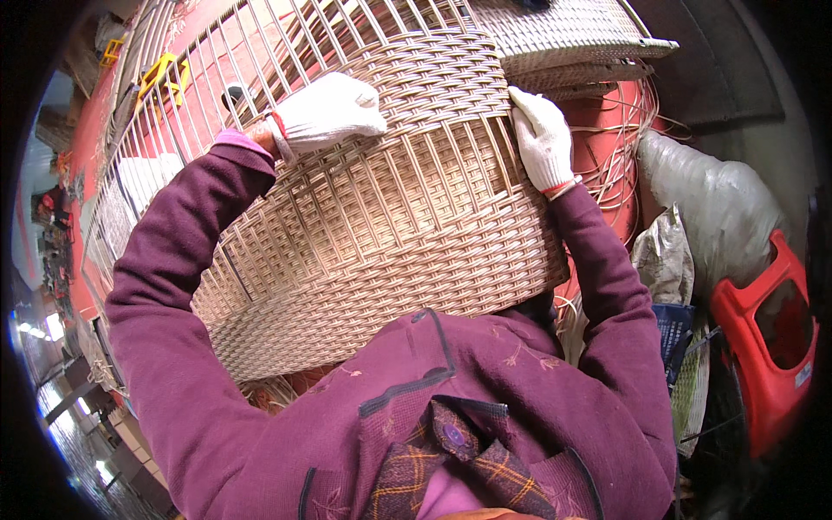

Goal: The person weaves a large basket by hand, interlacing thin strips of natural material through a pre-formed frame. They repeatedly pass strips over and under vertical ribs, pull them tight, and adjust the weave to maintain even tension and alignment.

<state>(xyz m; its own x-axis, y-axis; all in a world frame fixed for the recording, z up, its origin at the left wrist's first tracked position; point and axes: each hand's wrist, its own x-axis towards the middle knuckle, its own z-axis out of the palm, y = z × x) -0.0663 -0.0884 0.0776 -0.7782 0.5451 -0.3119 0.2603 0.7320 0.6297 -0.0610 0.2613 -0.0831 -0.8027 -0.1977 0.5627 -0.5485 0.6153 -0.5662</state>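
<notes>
A beige wicker panel (442, 76) lies in front of me, tightly woven in an upper band. Below that band runs a row of bare slats, and another dense weave (390, 277) lies nearer my body. My left hand (331, 114), in a white knit glove, is closed in a fist against the left end of the upper weave; whatever it grips is hidden. At the panel's right edge is my right hand (544, 143), gloved the same way. Its fingers close around that edge, with the fingertips partly out of sight.
More woven pieces (572, 39) are stacked at the far right. Loose wicker strands (626, 147) tangle on the red surface beside my right hand. A red plastic frame (763, 338) and a clear plastic-wrapped bundle (715, 199) stand to the right. Yellow objects (165, 78) sit at the far left.
</notes>
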